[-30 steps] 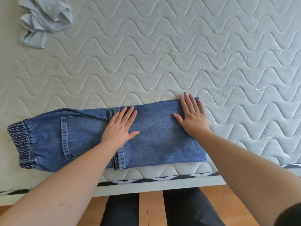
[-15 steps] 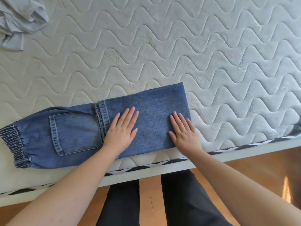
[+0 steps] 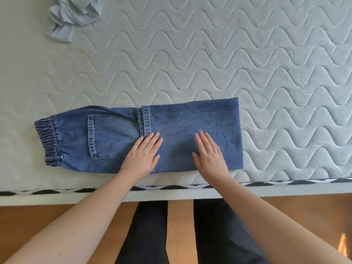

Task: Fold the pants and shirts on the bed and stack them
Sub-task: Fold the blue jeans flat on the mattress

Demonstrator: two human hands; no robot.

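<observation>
Here the folded jeans (image 3: pixel 190 126) lie under both flat palms, left hand (image 3: pixel 142 156) and right hand (image 3: pixel 209 156), fingers outstretched.

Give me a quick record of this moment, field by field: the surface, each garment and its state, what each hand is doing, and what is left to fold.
surface: quilted mattress
jeans: folded lengthwise, leg ends doubled over toward the waist, near the mattress's front edge
elastic waistband: uncovered, at the left end
back pocket: facing up
left hand: flat, palm down on the jeans beside the hem
right hand: flat, palm down on the doubled part
light blue garment: crumpled, far left corner, unfolded
stack: none visible
</observation>
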